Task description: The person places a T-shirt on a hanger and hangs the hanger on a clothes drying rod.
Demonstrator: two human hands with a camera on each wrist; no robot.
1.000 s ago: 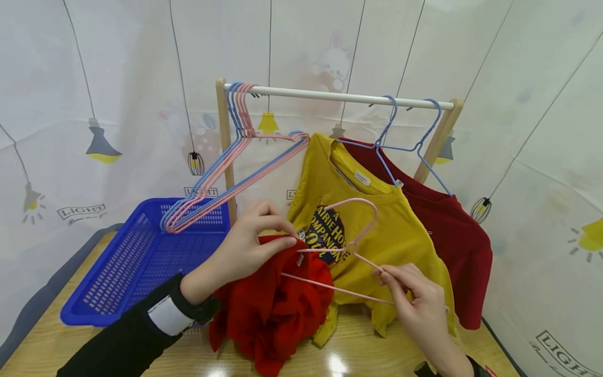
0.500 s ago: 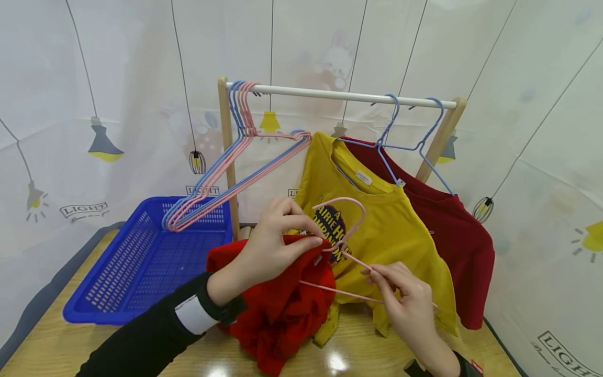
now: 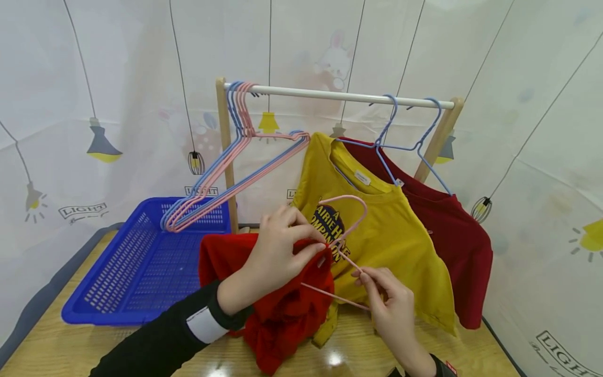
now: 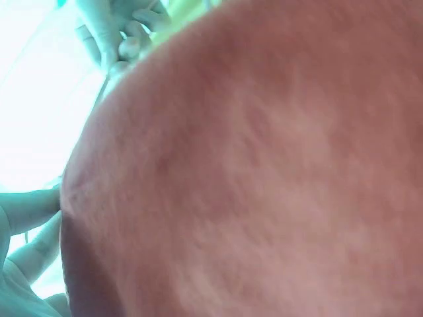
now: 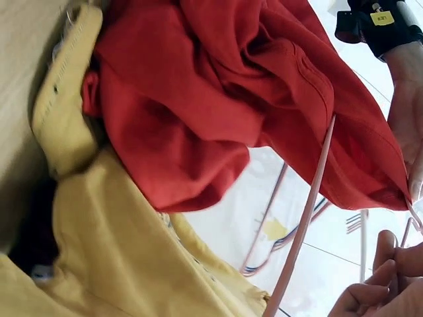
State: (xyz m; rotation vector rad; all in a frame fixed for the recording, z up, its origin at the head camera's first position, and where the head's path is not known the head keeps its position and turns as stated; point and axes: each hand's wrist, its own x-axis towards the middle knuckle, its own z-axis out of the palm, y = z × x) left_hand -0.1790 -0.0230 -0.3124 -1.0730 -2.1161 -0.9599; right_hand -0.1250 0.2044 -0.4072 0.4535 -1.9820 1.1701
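Observation:
Bunched over the table is a red garment (image 3: 285, 327) with a small neck label. My left hand (image 3: 275, 254) pinches its neck edge between thumb and fingers, close to the hook of a pink hanger (image 3: 335, 297). One side of that hanger runs inside the garment's neck opening. With thumb and fingertips, my right hand (image 3: 388, 301) pinches the hanger's other sloping arm. In the right wrist view, the hanger's lower bar (image 5: 305, 218) passes into the red cloth (image 5: 192, 112). Red fabric (image 4: 251, 172) fills most of the left wrist view and hides much of the work.
Behind stands a rack with a white rail (image 3: 311, 92). Several blue and pink hangers (image 3: 207, 183) hang at its left, over a blue basket (image 3: 77, 317). A yellow shirt (image 3: 377, 225) and a dark red shirt (image 3: 466, 251) hang on blue hangers at right, close behind my hands.
My left hand has moved right, drawing the red neck edge along the pink hanger up to its hook. My right hand has shifted left with the hanger.

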